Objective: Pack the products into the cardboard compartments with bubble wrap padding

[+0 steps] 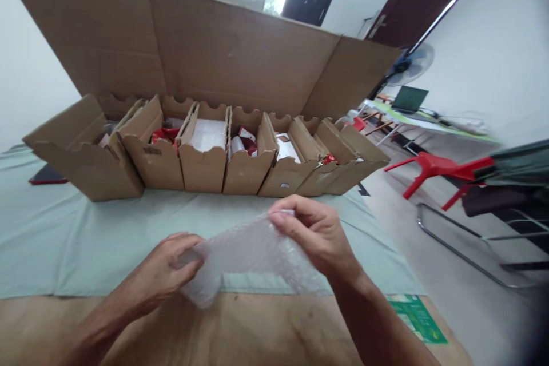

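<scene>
A clear sheet of bubble wrap hangs stretched between my two hands above the front of the table. My left hand grips its left end, thumb and fingers closed on it; a greyish edge shows between them, too unclear to name. At the sheet's upper right, my right hand pinches the edge between thumb and fingers. The sheet's lower part droops below both hands. Behind it stands a row of open cardboard boxes, one of which holds more bubble wrap.
A tall cardboard panel rises behind the boxes. Red items lie in some of them. A pale green cloth covers the table above a bare wooden front edge. At right are a red stool, a laptop and a fan.
</scene>
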`<action>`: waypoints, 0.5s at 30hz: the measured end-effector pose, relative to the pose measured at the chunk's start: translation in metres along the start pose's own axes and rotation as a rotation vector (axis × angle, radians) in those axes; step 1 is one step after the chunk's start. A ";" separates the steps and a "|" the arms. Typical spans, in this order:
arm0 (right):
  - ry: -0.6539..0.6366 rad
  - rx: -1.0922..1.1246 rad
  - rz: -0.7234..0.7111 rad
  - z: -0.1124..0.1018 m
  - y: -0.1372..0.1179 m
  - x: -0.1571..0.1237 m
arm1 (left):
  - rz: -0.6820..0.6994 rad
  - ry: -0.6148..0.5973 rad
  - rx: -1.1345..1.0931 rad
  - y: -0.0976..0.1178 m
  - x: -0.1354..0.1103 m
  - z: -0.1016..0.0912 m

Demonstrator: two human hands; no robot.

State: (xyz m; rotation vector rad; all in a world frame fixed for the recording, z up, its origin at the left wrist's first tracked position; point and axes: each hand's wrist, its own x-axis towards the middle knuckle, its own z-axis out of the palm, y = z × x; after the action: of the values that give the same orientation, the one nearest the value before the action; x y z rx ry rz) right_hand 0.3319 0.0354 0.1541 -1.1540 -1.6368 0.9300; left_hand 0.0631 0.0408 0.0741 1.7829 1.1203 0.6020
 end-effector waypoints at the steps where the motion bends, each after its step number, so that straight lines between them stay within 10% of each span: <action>1: 0.056 0.007 0.050 -0.010 0.009 -0.002 | -0.054 -0.041 -0.026 -0.009 -0.001 -0.005; 8: -0.036 -0.374 0.253 -0.060 0.077 -0.019 | -0.182 0.181 -0.004 -0.081 0.009 -0.028; 15: 0.298 -0.973 0.033 -0.171 0.030 0.060 | -0.224 0.354 0.027 -0.112 0.020 -0.026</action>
State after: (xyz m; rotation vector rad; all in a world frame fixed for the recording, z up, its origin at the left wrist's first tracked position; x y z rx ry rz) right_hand 0.4922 0.1146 0.1949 -1.8411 -1.8432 -0.1069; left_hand 0.0041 0.0887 -0.0141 1.5797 1.5508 0.7872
